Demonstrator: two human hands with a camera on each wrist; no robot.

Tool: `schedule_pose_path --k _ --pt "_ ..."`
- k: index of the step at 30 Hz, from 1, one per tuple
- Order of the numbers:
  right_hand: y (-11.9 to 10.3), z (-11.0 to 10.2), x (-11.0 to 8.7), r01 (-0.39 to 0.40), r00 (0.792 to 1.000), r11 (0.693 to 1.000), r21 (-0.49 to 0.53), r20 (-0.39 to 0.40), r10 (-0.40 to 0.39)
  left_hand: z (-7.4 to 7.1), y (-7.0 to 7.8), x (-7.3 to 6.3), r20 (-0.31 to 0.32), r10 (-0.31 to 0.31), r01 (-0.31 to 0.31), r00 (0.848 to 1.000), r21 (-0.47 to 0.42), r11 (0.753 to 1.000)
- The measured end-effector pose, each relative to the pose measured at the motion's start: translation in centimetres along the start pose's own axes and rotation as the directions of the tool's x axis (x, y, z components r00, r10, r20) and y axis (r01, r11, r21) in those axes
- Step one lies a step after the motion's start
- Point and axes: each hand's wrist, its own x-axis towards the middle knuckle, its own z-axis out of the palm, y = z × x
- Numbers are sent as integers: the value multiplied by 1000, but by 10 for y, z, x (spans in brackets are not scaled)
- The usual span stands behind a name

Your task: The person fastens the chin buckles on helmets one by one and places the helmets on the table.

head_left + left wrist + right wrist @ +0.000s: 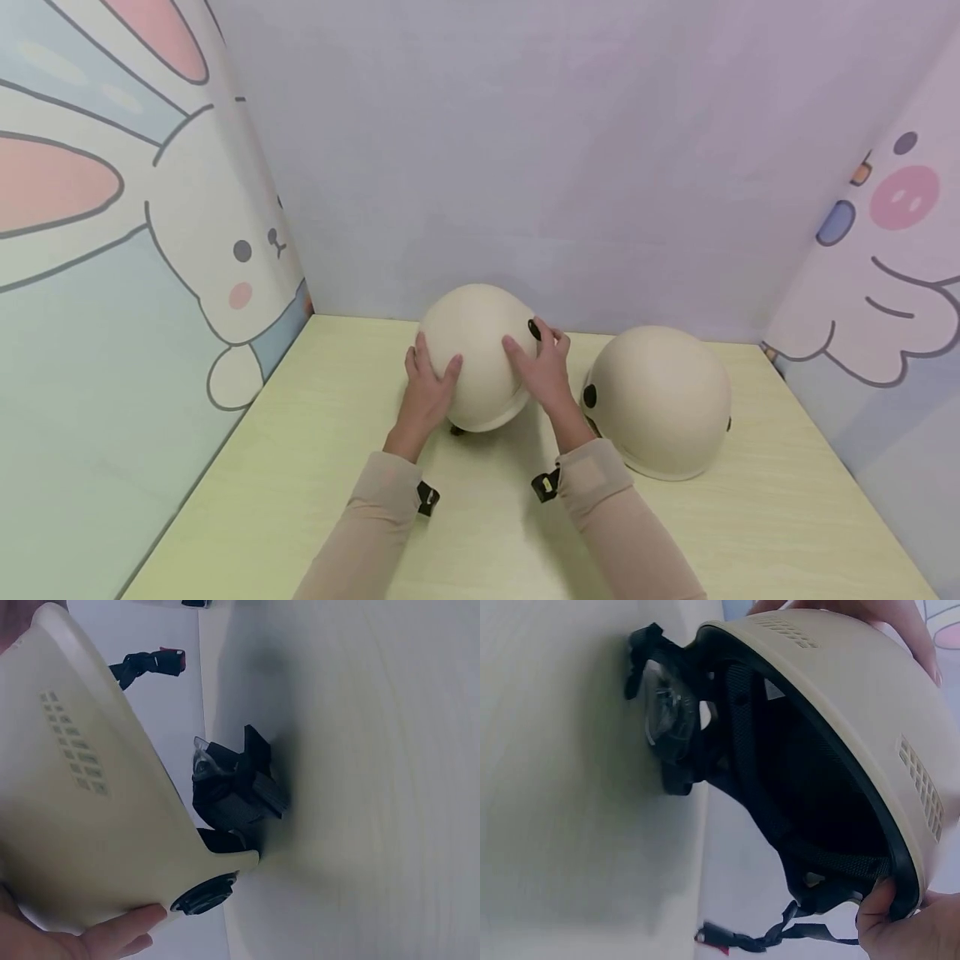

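Observation:
A cream helmet (480, 333) is held between both hands above the table, tilted so its underside faces me. My left hand (427, 392) holds it at the left side; in the left wrist view its fingers (124, 930) lie near a round black fitting (204, 895). On the other side, my right hand (543, 371) grips the helmet near another black fitting (534, 328). In the right wrist view, a digit of the right hand (911, 926) hooks over the rim beside the dark lining (817, 772). A black strap with a red-marked buckle (718, 937) hangs below.
A second cream helmet (663, 396) sits dome-up on the table to the right. Behind the pale wood table (300, 500) rises a lilac backdrop (525, 150). Side panels carry a rabbit picture (217, 250) on the left and a pig picture (885, 275) on the right.

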Motion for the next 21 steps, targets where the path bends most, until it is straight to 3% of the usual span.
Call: schedule_pose_path --k 13,21 --pt "-18 -8 4 58 998 998 -27 -36 -59 13 1 -11 -4 -23 21 1000 -194 981" --pt "-29 -10 5 98 995 992 -79 -20 -100 21 4 -23 -4 -39 36 999 -296 955"
